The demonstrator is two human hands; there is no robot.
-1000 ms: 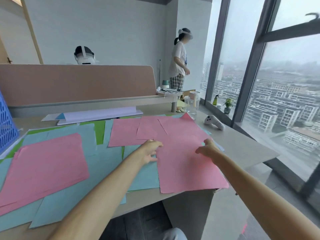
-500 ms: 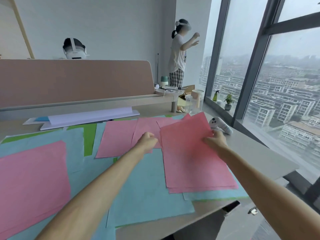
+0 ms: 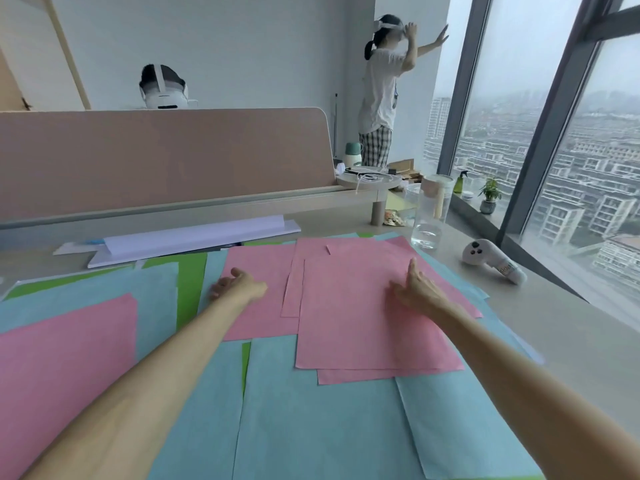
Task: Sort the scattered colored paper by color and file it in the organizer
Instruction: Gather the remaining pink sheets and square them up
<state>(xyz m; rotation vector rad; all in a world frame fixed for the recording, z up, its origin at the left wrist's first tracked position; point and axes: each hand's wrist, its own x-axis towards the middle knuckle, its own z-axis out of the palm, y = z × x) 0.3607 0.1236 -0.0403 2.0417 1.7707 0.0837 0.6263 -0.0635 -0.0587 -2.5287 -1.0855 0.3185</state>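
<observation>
Closest in, broad light blue paper sheets (image 3: 311, 427) cover the near edge of the pale grey desk (image 3: 571, 341), overlapping one another. A large pink paper sheet (image 3: 62, 368) lies over them at the left. Both bare forearms reach out above these sheets.

Further on, a pink rectangular top sheet (image 3: 356, 323) lies in the middle on the blue paper, and the edge of a second pink sheet (image 3: 349, 375) shows just below it. The right hand (image 3: 417, 292) lies flat on the top sheet's right half, palm down. Its fingers are straight and together and point away, and its thumb is spread to the left. It grips nothing.

To the left, the left hand (image 3: 239, 287) rests on another pink sheet (image 3: 256, 320), near that sheet's left edge. Its fingers are loosely bent and slightly spread, and nothing is pinched between them. Strips of bright green paper (image 3: 188, 285) show between the blue sheets just beyond it.

Behind the papers lies a folded white sheet on a flat white board (image 3: 194, 237). To the right stand a clear glass jar (image 3: 429, 216) and a white handheld controller (image 3: 491, 259). A tan desk partition (image 3: 166, 157) rises behind. A person's head wearing a white headset (image 3: 162, 86) shows over it, and a standing person (image 3: 379, 84) is beside the tall window.
</observation>
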